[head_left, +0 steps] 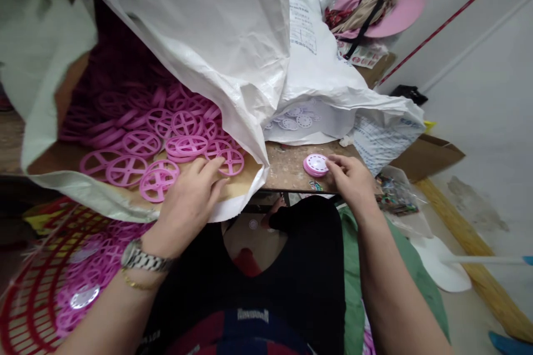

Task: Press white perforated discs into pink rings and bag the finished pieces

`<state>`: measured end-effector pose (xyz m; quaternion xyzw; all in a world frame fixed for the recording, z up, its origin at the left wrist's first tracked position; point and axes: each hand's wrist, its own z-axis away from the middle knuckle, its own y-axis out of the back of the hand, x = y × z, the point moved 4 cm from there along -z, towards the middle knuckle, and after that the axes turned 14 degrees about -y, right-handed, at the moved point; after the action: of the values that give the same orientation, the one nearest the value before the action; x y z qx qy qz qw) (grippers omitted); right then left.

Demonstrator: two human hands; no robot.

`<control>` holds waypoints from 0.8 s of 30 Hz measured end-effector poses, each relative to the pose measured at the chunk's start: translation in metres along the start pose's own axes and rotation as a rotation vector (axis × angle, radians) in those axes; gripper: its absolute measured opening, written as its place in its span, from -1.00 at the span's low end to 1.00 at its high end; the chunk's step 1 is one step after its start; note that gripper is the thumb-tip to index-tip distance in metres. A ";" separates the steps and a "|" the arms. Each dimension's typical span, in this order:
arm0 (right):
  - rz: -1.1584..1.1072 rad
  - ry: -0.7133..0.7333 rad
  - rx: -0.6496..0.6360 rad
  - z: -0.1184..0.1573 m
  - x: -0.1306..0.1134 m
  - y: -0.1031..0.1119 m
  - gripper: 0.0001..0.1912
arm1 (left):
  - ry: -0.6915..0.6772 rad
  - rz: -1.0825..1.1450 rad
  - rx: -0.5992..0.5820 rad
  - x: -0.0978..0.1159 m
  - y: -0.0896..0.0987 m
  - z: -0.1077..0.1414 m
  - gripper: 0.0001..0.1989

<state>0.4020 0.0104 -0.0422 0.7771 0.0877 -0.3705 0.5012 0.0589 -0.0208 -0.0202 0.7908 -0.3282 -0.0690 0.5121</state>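
My left hand [189, 194] is at the mouth of a big white sack, its thumb and forefinger apart beside a pink spoked wheel [232, 162]. More pink wheels [160, 180] lie just beyond and beside its knuckles. On the wooden table, my right hand [352, 180] has thumb and fingertips closed at the edge of a round white disc [317, 163] with a ring of dark slots. That disc sits on top of a pink wheel [313, 172]. The undersides of the fingers on both hands are partly hidden.
The large sack [195, 16] of pink wheels stands left; a second white sack [320, 61] holding white discs [297, 117] lies right of it. A red basket [25, 288] of pink pieces is low left. The table edge [300, 191] runs before my lap.
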 end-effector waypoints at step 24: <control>-0.333 0.480 -0.292 0.112 -0.099 -0.009 -0.77 | 0.026 0.302 0.068 -0.017 0.008 0.001 -0.81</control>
<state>0.2729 -0.0564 -0.0079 0.7370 0.3816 -0.2373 0.5049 0.0417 -0.0140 -0.0178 0.7502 -0.4388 0.0304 0.4937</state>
